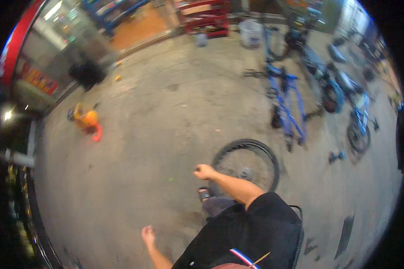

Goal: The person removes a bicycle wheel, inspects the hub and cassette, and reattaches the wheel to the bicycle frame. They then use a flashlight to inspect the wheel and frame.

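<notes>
My right hand point(205, 171) is curled into a fist in front of me, and I see nothing in it. Just beyond it, a black bicycle wheel point(246, 163) lies flat on the concrete floor point(166, 116), partly hidden by my forearm. My left hand point(147, 235) hangs lower down at the left, holding nothing that I can see; it is too blurred to make out its fingers. A sandalled foot point(204, 193) shows between the two arms. My black shirt point(251, 233) fills the lower middle.
A blue bicycle frame point(286, 105) stands behind the wheel, with more bicycles point(345, 89) to the right. An orange object point(88, 120) lies at the left. A white bucket point(250, 33), a red rack point(205, 17) and a black bin point(87, 74) stand further back.
</notes>
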The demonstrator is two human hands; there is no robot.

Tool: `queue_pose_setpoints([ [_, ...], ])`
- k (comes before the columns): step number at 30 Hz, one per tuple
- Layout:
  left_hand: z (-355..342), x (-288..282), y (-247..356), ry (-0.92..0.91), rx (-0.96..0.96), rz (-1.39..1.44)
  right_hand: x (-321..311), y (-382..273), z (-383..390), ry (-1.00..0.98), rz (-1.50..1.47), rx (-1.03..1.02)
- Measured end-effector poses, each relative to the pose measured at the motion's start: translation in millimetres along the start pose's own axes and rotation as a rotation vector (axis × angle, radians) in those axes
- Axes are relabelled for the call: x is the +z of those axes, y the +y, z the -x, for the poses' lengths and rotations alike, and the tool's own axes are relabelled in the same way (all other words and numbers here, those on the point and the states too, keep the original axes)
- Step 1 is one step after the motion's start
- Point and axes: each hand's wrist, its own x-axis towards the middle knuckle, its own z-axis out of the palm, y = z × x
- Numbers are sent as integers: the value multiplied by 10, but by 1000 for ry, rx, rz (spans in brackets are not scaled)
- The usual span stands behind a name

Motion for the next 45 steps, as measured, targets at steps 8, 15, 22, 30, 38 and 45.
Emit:
queue_pose_setpoints([
  [8, -1061, 494, 160, -90, -833, 232, -910, -1457, -1692, -22, -21, -183],
  [15, -3901, 1485, 1457, -212, -898, 50, -2445, -2108, -4169, 306, -245, -130],
  [22, -7788, 3395, 5677, -142, -69, 139, -3527, -847, -5437, 577, -140, 622],
  [30, -9690, 5875, 8936, -495, 706, -114, -5236, -1012, -7326, 607, -252, 881],
  [38, -10887, 5851, 7894, -399, -629, -292, -7774, -2672, -10207, 693, -224, 239],
  [45, -11894, 6710, 8451, -385, -720, -230, -9467, -3473, -10908, 819, -119, 115],
])
